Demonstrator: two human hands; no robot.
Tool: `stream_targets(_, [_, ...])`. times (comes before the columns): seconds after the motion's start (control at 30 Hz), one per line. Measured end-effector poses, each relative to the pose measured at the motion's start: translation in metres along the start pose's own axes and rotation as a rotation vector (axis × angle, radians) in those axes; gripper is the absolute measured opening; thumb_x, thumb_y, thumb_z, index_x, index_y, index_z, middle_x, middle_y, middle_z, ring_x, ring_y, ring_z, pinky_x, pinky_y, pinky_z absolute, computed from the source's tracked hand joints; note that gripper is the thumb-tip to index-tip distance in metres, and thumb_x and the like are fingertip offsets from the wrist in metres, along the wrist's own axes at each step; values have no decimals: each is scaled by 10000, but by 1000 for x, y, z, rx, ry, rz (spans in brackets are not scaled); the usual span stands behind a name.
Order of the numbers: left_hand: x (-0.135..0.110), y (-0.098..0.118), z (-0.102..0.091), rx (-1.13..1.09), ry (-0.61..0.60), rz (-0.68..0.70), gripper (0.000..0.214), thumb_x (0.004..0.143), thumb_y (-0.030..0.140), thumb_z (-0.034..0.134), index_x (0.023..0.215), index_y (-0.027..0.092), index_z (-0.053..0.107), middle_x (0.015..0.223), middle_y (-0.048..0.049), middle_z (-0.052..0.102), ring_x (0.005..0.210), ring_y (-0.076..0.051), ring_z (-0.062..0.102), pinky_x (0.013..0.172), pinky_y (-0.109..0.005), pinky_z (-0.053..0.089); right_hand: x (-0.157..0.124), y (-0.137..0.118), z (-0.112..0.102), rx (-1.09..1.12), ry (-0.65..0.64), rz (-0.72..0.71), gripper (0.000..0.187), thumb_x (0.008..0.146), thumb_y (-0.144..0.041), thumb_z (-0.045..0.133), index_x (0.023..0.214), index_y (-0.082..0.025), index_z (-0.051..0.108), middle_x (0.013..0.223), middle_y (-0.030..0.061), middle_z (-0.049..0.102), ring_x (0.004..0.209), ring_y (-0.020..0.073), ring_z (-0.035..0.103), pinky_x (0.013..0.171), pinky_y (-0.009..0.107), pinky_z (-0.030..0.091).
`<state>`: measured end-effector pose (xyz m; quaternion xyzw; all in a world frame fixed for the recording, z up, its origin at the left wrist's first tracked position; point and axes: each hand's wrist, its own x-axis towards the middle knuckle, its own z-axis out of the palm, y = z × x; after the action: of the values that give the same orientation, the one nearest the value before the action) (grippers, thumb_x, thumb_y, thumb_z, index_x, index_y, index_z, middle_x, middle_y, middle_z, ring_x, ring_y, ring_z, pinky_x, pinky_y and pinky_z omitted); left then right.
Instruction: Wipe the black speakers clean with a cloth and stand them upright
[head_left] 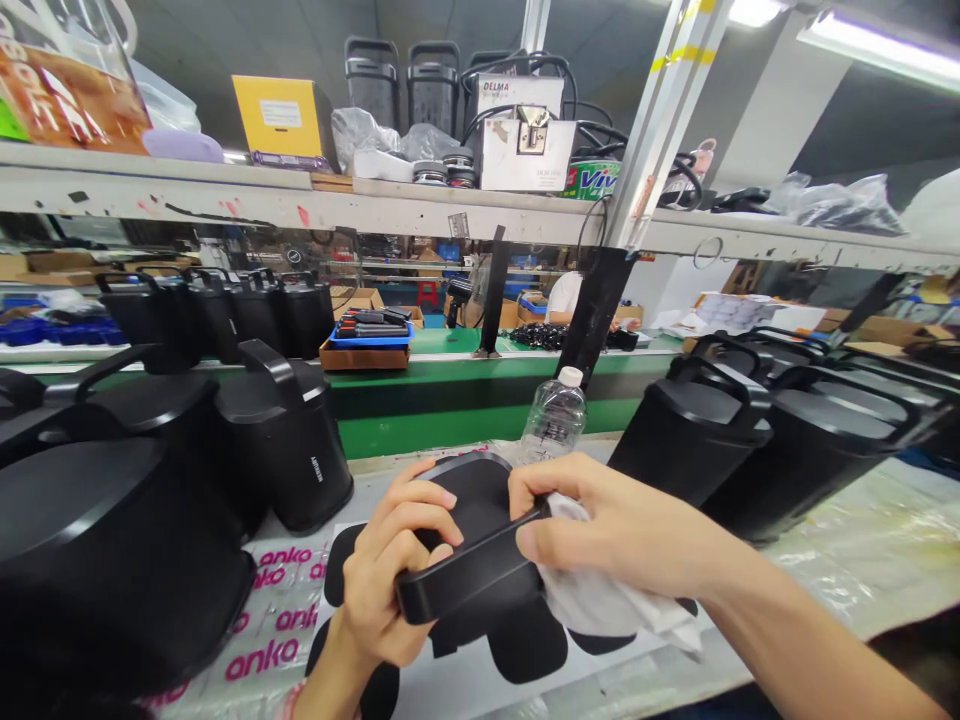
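A black speaker [480, 500] with a carry handle [469, 580] stands on the bench right in front of me. My left hand [394, 585] is curled around the near end of the handle and the speaker's top. My right hand [622, 525] pinches a white cloth [600, 600] and presses it against the far end of the handle, thumb on the handle's side. The cloth hangs down past the speaker's right side.
Rows of black speakers stand at the left [281, 440] and at the right [690, 430]. A clear water bottle [553, 418] stands just behind the held speaker. Flat black cut-outs [525, 650] and "anko" bags [270, 620] lie on the bench. A green conveyor [465, 400] runs behind.
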<state>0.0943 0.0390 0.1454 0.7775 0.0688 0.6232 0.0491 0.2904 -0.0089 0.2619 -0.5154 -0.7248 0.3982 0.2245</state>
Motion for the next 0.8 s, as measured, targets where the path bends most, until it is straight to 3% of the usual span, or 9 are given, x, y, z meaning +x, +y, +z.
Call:
stream_targets(0.2, [0, -4, 1, -13, 4, 12, 215, 782, -30, 462, 729, 178, 445, 831, -46, 623, 950, -196, 600, 993, -542, 502, 8, 1, -2, 72, -90, 32, 75, 678, -187, 555, 629, -186, 498, 613, -58, 450, 616, 100, 386, 539, 227, 288])
stream_targets(0.57, [0, -1, 0, 9, 38, 1, 195, 843, 41, 459, 724, 195, 443, 782, -44, 629, 897, -208, 616, 928, -557, 537, 12, 0, 2, 8, -39, 5, 162, 699, -200, 527, 572, -192, 427, 581, -59, 382, 614, 101, 352, 540, 240, 260])
stream_targets(0.8, [1, -5, 2, 0, 33, -6, 209, 784, -9, 470, 729, 192, 445, 792, -41, 632, 903, -204, 616, 943, -538, 525, 12, 1, 0, 8, -55, 23, 170, 705, -212, 520, 574, -193, 414, 580, -60, 372, 611, 100, 348, 538, 245, 249])
